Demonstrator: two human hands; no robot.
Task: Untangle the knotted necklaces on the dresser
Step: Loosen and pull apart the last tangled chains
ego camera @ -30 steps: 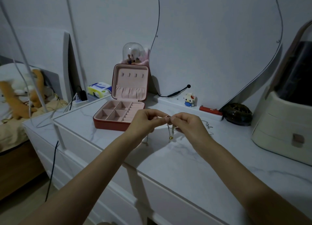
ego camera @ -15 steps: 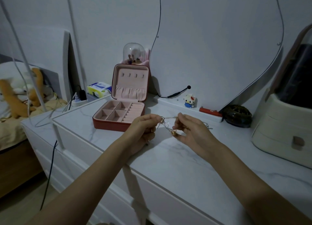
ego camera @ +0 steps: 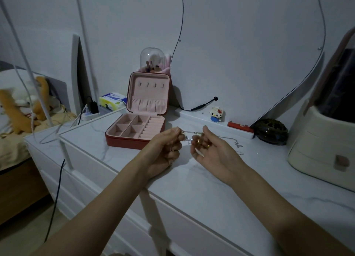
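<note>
A thin tangled necklace chain [ego camera: 191, 133] is stretched between my two hands just above the white marble dresser top [ego camera: 211, 179]. My left hand [ego camera: 165, 147] pinches one end with curled fingers, its heel resting on the dresser. My right hand [ego camera: 213, 151] is turned palm up and holds the other end, with small gold pieces among its fingers. More chain [ego camera: 237, 145] trails off to the right on the dresser. The knot itself is too small to make out.
An open red jewellery box [ego camera: 138, 129] with pink lining stands behind my left hand. A small toy figure [ego camera: 216, 113], a red bar [ego camera: 240, 126] and a dark round bowl [ego camera: 272, 132] line the back. A cream drawer organiser [ego camera: 322, 150] sits at right.
My hands have lowered toward the dresser and moved slightly apart. My right hand has turned palm up, and the chain that hung down between them is now pulled sideways.
</note>
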